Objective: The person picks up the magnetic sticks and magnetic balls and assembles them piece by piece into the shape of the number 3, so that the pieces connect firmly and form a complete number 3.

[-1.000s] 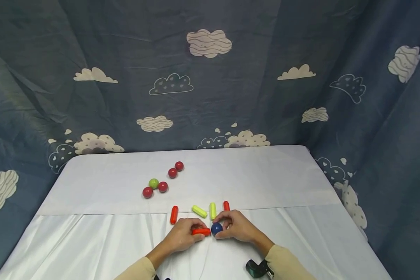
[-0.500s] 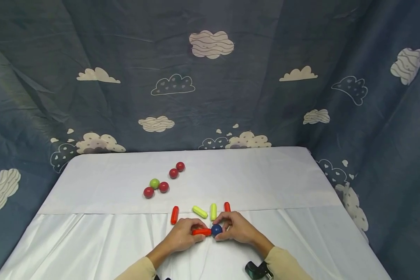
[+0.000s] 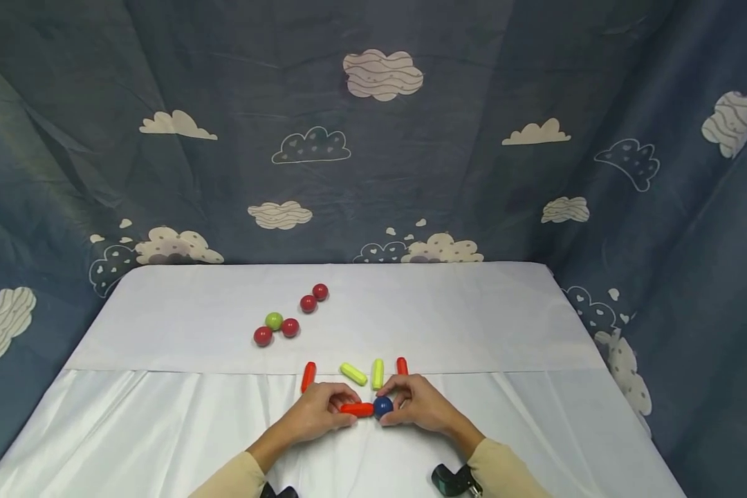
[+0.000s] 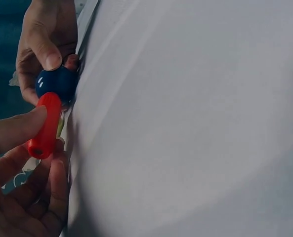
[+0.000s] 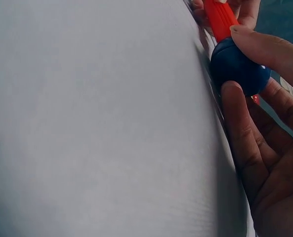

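Observation:
My left hand (image 3: 317, 413) pinches a short red rod (image 3: 357, 409) between thumb and fingers. In the left wrist view the thumb lies along the red rod (image 4: 46, 126), and its near end has a small hole. My right hand (image 3: 425, 407) grips a dark blue ball (image 3: 382, 407) with thumb and fingertips. The rod's right end meets the blue ball, and in the right wrist view the red rod (image 5: 220, 19) runs straight into the ball (image 5: 240, 66). Both are held low over the white cloth.
Beyond the hands lie two yellow-green rods (image 3: 377, 373) and two more red rods (image 3: 308, 377), one partly behind the right hand. Farther back left are several red balls (image 3: 263, 337) and a green ball (image 3: 274, 321). A blue cloud-print curtain (image 3: 411, 173) hangs behind the table.
A thin gap between the rod and blue ball has closed, and they now meet. My left hand has shifted slightly left along the rod. The right hand stays on the ball.

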Available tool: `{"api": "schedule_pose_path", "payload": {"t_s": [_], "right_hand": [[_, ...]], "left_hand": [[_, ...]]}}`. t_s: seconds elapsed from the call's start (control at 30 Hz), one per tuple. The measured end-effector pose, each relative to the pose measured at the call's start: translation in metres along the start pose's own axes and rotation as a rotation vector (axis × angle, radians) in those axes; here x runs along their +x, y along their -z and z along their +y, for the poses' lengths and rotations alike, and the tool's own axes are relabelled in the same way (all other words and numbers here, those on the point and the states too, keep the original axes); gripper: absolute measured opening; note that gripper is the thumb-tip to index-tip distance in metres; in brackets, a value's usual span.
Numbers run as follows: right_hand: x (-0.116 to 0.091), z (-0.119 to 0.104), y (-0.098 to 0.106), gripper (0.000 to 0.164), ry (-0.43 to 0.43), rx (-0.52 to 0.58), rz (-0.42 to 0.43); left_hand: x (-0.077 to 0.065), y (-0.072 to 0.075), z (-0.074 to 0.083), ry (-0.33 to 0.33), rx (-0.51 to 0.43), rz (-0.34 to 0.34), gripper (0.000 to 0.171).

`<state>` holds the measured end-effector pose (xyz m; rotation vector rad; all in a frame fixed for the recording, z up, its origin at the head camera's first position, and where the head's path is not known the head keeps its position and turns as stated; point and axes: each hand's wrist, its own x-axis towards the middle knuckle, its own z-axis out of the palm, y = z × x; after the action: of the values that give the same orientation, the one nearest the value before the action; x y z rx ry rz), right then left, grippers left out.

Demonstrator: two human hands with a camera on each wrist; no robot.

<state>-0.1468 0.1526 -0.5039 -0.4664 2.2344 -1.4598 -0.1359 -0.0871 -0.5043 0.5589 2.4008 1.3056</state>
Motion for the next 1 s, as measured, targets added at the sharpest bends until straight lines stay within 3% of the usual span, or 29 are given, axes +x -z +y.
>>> {"api": "schedule_pose_path", "payload": {"t_s": [0.2,0.37,0.53,0.77,1.0], "right_hand": [[0.005,-0.001,-0.005,0.036,-0.009,-0.003,-0.001],[0.006,-0.002,-0.004,0.036,-0.019,-0.028,-0.007],[0.003,-0.001,-0.001,0.037,-0.022,-0.034,-0.005],[0.002,-0.001,0.000,0.037,-0.010,-0.025,-0.003],[-0.001,0.003,0.000,0.037,-0.012,-0.020,0.002]], "left_hand": [[-0.009,0.018,0.004,-0.047,0.048,0.041,0.024],[-0.014,0.035,0.008,-0.034,0.074,0.147,0.024],[-0.013,0.054,0.005,0.056,0.028,0.291,0.022],[-0.009,0.086,-0.005,0.248,-0.093,0.492,0.033],[-0.007,0.104,-0.026,0.305,-0.154,0.609,0.040]]}}
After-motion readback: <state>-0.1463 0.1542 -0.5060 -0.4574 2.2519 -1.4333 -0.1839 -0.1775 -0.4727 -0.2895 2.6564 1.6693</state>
